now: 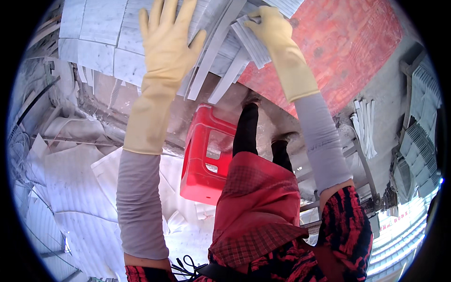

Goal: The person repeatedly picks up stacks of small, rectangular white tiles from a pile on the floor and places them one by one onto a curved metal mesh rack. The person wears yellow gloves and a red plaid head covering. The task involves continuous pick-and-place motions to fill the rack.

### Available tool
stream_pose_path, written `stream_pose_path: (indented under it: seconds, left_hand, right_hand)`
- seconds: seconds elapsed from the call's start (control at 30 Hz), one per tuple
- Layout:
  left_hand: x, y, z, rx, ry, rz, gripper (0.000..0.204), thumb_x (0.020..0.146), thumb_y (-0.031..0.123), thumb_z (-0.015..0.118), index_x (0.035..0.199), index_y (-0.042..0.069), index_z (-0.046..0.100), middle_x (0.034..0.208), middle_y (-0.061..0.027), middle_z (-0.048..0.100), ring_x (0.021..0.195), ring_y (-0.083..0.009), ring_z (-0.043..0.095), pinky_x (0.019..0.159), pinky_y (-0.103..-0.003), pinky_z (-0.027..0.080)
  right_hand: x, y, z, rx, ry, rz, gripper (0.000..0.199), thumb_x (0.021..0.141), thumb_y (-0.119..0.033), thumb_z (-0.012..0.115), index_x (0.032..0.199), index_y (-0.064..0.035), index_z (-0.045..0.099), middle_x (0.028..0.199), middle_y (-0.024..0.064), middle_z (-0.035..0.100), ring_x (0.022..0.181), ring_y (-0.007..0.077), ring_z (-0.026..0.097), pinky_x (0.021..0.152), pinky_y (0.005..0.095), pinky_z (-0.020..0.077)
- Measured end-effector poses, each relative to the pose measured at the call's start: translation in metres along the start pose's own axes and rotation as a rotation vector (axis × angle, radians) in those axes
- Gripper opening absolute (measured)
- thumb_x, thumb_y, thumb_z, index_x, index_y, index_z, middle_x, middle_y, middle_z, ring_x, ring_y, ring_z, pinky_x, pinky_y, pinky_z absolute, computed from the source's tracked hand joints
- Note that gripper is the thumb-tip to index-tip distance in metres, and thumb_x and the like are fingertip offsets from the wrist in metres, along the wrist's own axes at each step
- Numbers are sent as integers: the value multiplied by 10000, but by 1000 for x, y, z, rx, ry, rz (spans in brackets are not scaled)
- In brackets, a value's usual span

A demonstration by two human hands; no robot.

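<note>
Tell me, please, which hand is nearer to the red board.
Right. The right hand is by the left edge of the red board; the left hand is farther left, over the whitish tiles.

Ahead of the person, tiles (96, 58) lie to the left and a board (347, 51) to the right. Between them lie strips (213, 56), their near ends jutting past the tiles' near edge. The left hand (169, 44) is over the tiles, left of the strips; whether its palm touches them is hard to tell. The right hand (272, 28) is at a bundle of slats (253, 44) by the board's left edge. Nearer, a stool (202, 188) stands left of the person's legs (245, 127), with sheets (75, 188) spread to its left.
</note>
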State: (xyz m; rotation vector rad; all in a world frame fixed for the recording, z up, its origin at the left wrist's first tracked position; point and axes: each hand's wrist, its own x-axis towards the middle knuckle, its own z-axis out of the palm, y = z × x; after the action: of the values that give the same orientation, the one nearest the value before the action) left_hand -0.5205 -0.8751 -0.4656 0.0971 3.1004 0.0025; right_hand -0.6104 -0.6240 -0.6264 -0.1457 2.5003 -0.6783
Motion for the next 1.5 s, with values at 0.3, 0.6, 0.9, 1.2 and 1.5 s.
stream_pose_path:
  seconds: [0.3,0.6,0.9,1.2,1.5]
  left_hand:
    - [4,12,-5,-19,17,-40,869,822,193,810,1612,95,463,1623,-248,429,1496,-482,377,1276,-621,220]
    - [13,27,15,-127,112,18,835,859,269,808,1614,142,474,1612,-213,471,1490,-448,402,1250,-633,262]
    - [18,65,21,66,86,-28,841,860,342,834,1600,170,472,1622,-146,472,1485,-388,427,1202,-632,327]
    - [-77,351,-142,-1720,-1170,-38,686,1074,552,591,1555,64,545,1550,-159,586,1466,-240,518,1218,-407,403]
    - [-221,549,-277,-2123,-1566,28,1006,978,595,683,1710,63,243,1606,-157,475,1411,-253,569,1096,-488,559]
  right_hand:
    - [-82,24,-40,64,162,44,321,853,-292,867,1155,-213,795,1215,81,727,1065,274,727,884,429,597]
    - [-181,15,-123,393,373,24,357,825,-142,900,1157,-124,772,1169,92,744,1069,233,725,908,375,595]
    - [-351,79,-191,1284,372,272,438,801,28,893,1183,-6,680,1209,147,755,1111,215,711,1015,377,562]
    - [-492,159,-241,1898,261,46,500,863,-88,801,1317,33,628,1222,195,748,1100,270,735,990,430,593]
    - [-662,226,-306,1824,657,93,610,888,-262,811,1390,3,588,1115,108,722,983,203,703,886,361,582]
